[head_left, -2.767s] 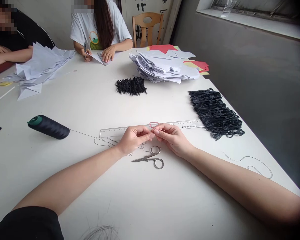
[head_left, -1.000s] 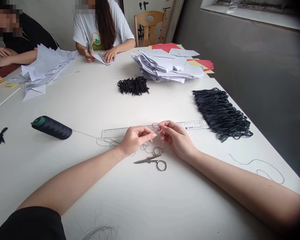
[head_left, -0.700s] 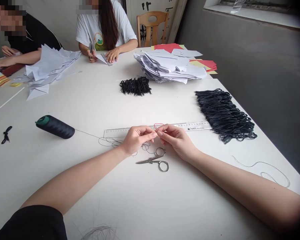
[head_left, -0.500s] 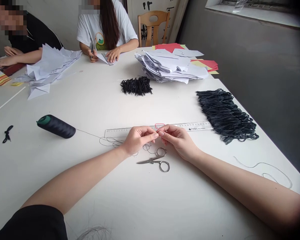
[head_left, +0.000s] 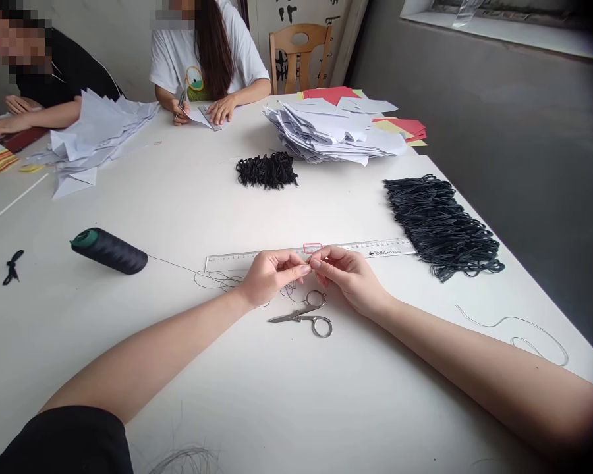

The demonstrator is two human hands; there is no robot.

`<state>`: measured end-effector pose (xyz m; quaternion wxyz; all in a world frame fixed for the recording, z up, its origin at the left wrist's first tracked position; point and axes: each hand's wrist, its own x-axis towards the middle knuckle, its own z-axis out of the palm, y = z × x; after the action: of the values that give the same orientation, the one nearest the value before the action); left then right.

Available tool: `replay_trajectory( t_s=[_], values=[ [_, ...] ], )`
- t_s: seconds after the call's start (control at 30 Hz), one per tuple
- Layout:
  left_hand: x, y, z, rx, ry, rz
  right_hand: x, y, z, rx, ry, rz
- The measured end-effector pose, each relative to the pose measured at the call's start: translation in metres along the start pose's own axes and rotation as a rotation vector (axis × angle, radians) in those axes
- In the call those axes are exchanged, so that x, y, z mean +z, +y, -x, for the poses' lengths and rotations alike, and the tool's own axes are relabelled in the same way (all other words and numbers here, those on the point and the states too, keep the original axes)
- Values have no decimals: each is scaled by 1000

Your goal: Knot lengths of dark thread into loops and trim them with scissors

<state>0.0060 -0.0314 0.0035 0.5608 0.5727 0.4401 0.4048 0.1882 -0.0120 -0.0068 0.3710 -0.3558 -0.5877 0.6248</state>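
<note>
My left hand [head_left: 271, 278] and my right hand [head_left: 350, 279] meet in front of me, fingertips pinched together on a thin dark thread [head_left: 217, 280]. That thread runs from a black thread spool [head_left: 109, 252] and lies in loose loops under my left hand. Just beyond my fingertips are a clear plastic ruler [head_left: 257, 258] and a small pink clip [head_left: 312, 248] resting on it. Small steel scissors [head_left: 304, 317] lie closed just below my hands, untouched.
A bundle of black loops [head_left: 442, 227] and a smaller black clump [head_left: 267, 171] lie on the white table [head_left: 178, 210]. Stacked white paper [head_left: 333, 135] stands beyond them. A person in a white T-shirt [head_left: 202, 52] holds a pen, and another person's hands [head_left: 10, 115] rest near paper.
My fingertips, slightly apart a second ago, have come together again. The whole scene has shifted slightly in view as my head moved.
</note>
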Motion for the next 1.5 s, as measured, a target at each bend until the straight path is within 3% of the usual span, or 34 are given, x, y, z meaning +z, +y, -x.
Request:
replay_trajectory(
  t_s=[1.07, 1.33, 1.5],
  values=[
    [0, -2, 0, 21, -18, -23, 3, -4, 0, 31, 0, -83],
    [1, -2, 0, 33, -20, -26, 4, -6, 1, -41, -15, 6],
    [-1, -1, 1, -1, -52, 39, -1, -18, 1, 21, -2, -151]
  ],
)
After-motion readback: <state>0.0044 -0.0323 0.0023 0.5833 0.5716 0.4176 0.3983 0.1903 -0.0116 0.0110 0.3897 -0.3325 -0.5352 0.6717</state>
